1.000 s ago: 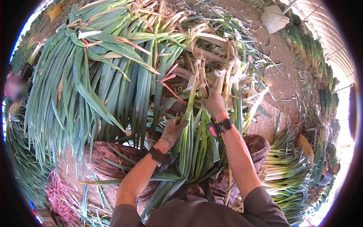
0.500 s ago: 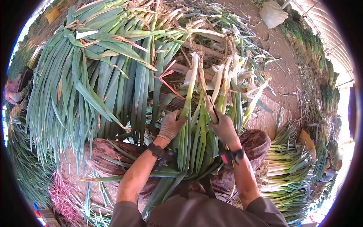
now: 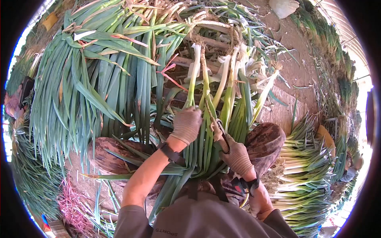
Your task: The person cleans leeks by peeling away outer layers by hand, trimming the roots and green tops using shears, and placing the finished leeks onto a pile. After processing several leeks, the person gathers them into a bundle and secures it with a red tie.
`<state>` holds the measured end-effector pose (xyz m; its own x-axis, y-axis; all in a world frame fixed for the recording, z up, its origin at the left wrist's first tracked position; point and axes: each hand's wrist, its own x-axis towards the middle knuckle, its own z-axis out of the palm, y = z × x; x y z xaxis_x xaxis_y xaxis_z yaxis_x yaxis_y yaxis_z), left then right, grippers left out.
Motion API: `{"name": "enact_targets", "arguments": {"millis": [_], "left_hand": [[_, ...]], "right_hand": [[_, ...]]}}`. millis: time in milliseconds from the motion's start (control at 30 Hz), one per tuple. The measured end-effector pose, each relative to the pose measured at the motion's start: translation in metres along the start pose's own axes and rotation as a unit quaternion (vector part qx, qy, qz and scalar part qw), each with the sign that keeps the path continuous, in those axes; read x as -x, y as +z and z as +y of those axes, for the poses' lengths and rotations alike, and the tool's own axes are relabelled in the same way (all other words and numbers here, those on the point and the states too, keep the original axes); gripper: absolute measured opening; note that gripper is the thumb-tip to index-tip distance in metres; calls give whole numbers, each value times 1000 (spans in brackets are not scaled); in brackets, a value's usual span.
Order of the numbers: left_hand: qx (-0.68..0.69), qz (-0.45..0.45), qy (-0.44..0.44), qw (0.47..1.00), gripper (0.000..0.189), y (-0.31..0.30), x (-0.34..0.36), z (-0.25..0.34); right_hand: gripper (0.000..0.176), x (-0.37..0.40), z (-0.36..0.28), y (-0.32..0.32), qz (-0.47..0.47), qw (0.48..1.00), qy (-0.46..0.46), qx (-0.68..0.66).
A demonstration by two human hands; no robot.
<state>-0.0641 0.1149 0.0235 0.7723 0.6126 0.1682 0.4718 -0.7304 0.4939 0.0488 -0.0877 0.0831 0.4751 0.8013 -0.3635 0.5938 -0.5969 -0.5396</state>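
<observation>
A bunch of long green onions (image 3: 193,79) lies across my lap, white root ends pointing away and leaves toward my body. My left hand (image 3: 187,125), in a knit glove, is closed around the leftmost stalk. Gloved too, my right hand (image 3: 237,158) grips a small dark-handled tool (image 3: 223,135), perhaps a knife; its blade is hard to make out. A brownish dry outer leaf (image 3: 210,113) runs from a middle stalk down to this tool. My right fingers are curled, and whether they also pinch the leaf is hidden.
A large heap of green onions (image 3: 99,87) hangs over the left side, with pink ties (image 3: 170,71). Trimmed onions (image 3: 303,174) are stacked at right. Pink strips (image 3: 73,206) lie at lower left. A pale sack-like lump (image 3: 283,8) sits at the far right; scraps litter the ground.
My right hand has moved down toward my body with the tool, drawing the brownish leaf down along the stalk. My left hand has shifted slightly right and up. The view has shifted slightly.
</observation>
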Motion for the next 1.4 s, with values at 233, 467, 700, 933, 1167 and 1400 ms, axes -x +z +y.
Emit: {"name": "enact_targets", "arguments": {"millis": [233,467,700,933,1167,1400], "left_hand": [[-12,-118,-14,993,17,22,2,28],[-50,-134,-82,986,35,38,3,25],[23,-181,-159,970,46,35,-11,24],[25,-178,-151,972,47,45,-9,21],[27,-189,-169,967,48,39,-11,24],[16,-228,-178,957,53,30,-16,27]], "right_hand": [[66,12,-9,-12,-45,996,44,63],[67,9,0,-1,-24,995,37,94],[64,-31,7,3,7,993,17,114],[53,-88,-6,-6,27,992,14,119],[43,-133,-14,-14,46,992,0,118],[37,-180,-17,-17,75,988,-6,134]]}}
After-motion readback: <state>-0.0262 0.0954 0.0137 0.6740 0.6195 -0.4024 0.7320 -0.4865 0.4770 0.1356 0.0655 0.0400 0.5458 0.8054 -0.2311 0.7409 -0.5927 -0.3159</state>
